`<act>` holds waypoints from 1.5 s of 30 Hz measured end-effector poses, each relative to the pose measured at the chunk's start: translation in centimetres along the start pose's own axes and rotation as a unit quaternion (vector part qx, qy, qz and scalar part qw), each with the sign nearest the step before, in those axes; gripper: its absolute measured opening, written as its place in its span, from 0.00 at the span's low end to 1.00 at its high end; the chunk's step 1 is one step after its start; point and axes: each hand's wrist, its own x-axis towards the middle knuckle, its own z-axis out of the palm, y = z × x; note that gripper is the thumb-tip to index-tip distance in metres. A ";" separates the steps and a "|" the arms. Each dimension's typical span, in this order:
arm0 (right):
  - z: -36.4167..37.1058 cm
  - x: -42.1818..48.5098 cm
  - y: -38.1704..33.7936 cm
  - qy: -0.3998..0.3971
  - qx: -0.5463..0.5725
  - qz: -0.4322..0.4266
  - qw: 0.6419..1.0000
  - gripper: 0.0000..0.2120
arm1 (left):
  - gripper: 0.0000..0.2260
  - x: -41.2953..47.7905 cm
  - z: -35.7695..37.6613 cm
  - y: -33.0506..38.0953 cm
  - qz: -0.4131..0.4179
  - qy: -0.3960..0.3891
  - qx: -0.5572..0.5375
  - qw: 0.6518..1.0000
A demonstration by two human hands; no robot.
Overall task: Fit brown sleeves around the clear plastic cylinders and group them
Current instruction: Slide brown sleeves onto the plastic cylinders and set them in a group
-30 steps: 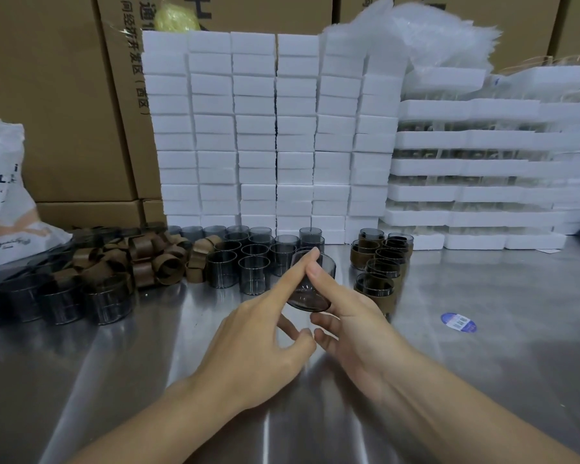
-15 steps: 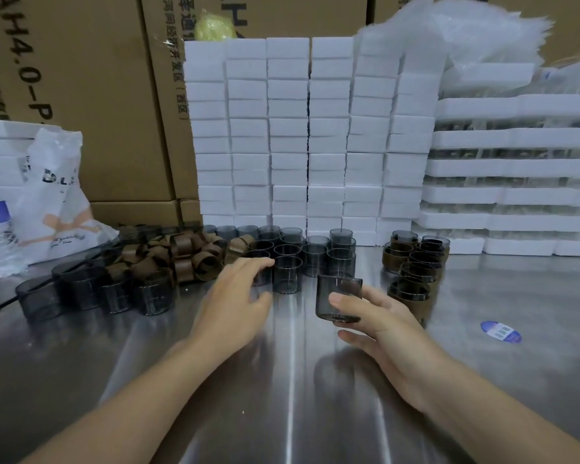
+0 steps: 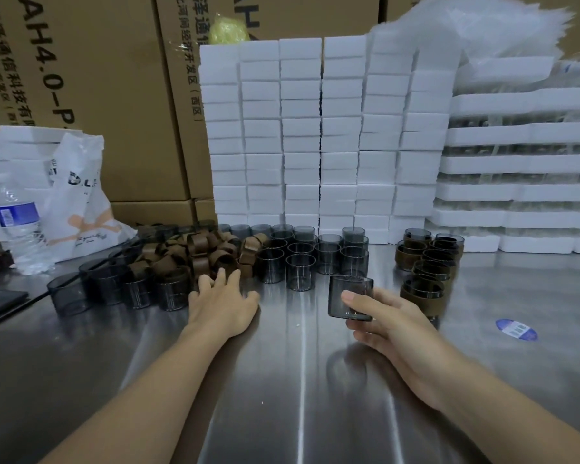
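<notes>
Right hand (image 3: 392,318) grips smooth smoky cylinder (image 3: 350,297); left hand (image 3: 220,304) at brown sleeves (image 3: 201,254).

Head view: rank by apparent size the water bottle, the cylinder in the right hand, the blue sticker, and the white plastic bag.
1. White plastic bag
2. Water bottle
3. Cylinder in the right hand, though nearer the camera, so inflated
4. Blue sticker

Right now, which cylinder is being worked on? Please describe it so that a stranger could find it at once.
On the steel table, look in front of the white foam block wall, between the bare cylinders and the brown-sleeved group. There the right hand holds one smoky clear cylinder. It alone is lifted off the table, and it wears no sleeve.
</notes>
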 end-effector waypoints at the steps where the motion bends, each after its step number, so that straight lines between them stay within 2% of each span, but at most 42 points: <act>1: 0.0 0.0 0.0 -0.002 0.000 0.002 1.000 0.30 | 0.33 0.0 0.0 0.0 -0.003 -0.004 0.007 1.000; 17: -0.3 0.1 -0.1 -0.007 0.012 0.008 1.000 0.28 | 0.30 0.7 -0.1 0.5 -0.005 0.008 0.002 1.000; 19: -0.4 0.2 0.0 -0.010 0.007 0.009 1.000 0.28 | 0.25 0.4 -0.1 0.3 0.023 0.050 -0.017 0.998; 22: -0.4 0.2 -0.2 -0.016 -0.001 0.011 1.000 0.29 | 0.12 -0.5 0.1 0.0 0.117 0.218 -0.023 0.969; 24: -0.4 0.2 -0.4 -0.011 -0.004 0.013 1.000 0.30 | 0.13 -1.2 -0.2 0.1 0.161 0.300 -0.016 0.940; 25: -0.4 0.2 -0.3 -0.009 -0.002 0.012 1.000 0.30 | 0.15 -1.4 -0.2 0.2 0.175 0.313 -0.019 0.933; 26: -0.4 0.2 -0.2 -0.010 0.000 0.011 1.000 0.31 | 0.18 -1.5 -0.1 0.1 0.185 0.306 -0.021 0.933; 28: -0.5 0.3 -0.1 -0.014 0.003 0.011 1.000 0.30 | 0.25 -1.4 0.1 0.2 0.186 0.244 -0.025 0.951; 30: -0.6 0.5 0.0 -0.015 0.000 0.010 1.000 0.29 | 0.23 -1.3 -0.1 0.2 0.177 0.167 -0.041 0.969; 33: -0.5 0.5 -0.1 -0.008 -0.008 0.008 1.000 0.30 | 0.19 -1.6 -0.4 0.2 0.172 0.119 -0.096 0.973; 36: -0.3 0.5 0.0 0.017 -0.005 -0.006 1.000 0.31 | 0.27 -2.7 -0.1 0.7 0.180 0.102 -0.198 0.958; 39: -0.1 1.2 0.5 0.061 -0.011 -0.028 0.998 0.35 | 0.29 -4.1 0.9 2.1 0.220 0.143 -0.189 0.946; 41: 0.0 1.4 0.8 0.075 -0.041 -0.037 0.996 0.39 | 0.31 -5.2 1.2 3.6 0.235 0.165 -0.231 0.930; 43: 0.1 1.4 0.9 0.087 -0.062 -0.054 0.993 0.40 | 0.34 -6.4 1.0 5.2 0.277 0.152 -0.267 0.910; 45: 0.1 1.2 0.8 0.103 -0.074 -0.080 0.989 0.37 | 0.36 -7.2 0.5 6.3 0.326 0.137 -0.284 0.891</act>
